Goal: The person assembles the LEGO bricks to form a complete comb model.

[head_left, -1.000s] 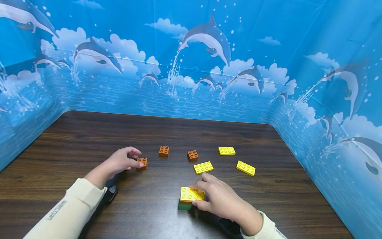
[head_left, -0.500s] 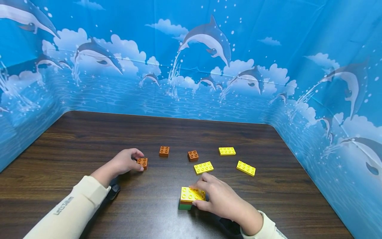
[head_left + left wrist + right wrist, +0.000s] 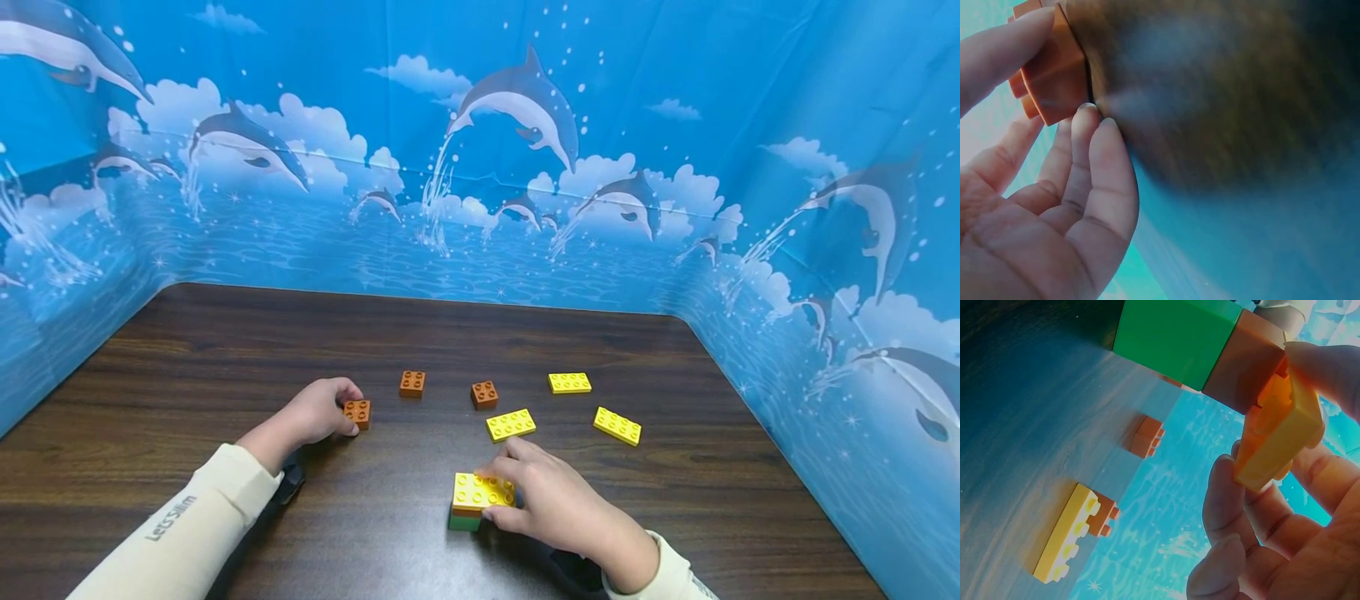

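My left hand pinches an orange-brown toy brick on the left of the table. In the left wrist view the thumb lies on one side of this brick and fingertips touch the other. Nearer the front, my right hand holds a yellow brick at its right end, between thumb and fingers. It tops a stack with a green block at the bottom. As the right wrist view shows, the yellow brick overhangs a brown brick, its hollow underside partly visible.
Two more orange-brown bricks, one left and one right, stand farther back on the dark wooden table. Three flat yellow bricks lie right of them, the nearest just beyond my right hand. A blue dolphin-print curtain borders the table.
My left hand has shifted slightly right, and its thumb and fingers have come in around the orange-brown brick. The right hand keeps its place on the yellow brick.
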`<state>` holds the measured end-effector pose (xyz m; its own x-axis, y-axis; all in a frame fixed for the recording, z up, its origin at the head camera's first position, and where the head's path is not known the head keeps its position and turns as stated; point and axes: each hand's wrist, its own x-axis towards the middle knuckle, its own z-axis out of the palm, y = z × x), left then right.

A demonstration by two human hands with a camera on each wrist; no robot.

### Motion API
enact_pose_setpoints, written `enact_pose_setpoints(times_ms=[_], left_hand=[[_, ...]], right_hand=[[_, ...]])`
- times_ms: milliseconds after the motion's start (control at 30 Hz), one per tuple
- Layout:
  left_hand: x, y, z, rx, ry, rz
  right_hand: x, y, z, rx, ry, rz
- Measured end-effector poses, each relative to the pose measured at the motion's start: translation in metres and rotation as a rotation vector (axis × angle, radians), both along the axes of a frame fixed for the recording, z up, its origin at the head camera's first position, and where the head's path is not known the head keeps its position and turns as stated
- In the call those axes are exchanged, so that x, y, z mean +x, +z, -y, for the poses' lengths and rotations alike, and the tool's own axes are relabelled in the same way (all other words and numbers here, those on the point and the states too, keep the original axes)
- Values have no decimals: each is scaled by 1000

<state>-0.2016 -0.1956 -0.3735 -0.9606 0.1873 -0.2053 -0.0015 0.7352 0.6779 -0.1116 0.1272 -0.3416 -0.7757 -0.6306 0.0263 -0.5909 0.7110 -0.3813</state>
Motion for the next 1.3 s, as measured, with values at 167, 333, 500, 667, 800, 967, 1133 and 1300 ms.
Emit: enact_pose_setpoints(times_ms=[167, 333, 500, 667, 800, 967, 1133, 1300], left_hand=[[3, -1, -1, -45, -23, -45], [9, 2, -6, -95, -47, -159], [15, 7, -16, -100, -21, -230], [20, 9, -24, -111, -22, -294], [25, 11, -31, -133, -25, -336], [32, 12, -41, -167, -37, -420], [39, 12, -51, -188, -61, -519], [46, 15, -60, -166, -97, -588]], right_hand=[[0, -1, 0, -5, 9, 5], [0, -1, 0, -5, 12, 8], [0, -1, 0, 0, 9, -1], [0, -1, 0, 4, 5, 3], [0, -1, -1, 3, 5, 2], [-1, -1, -1, 8, 2, 7], [-1, 1, 0, 10, -1, 10], [-2, 2, 0, 14, -2, 10]])
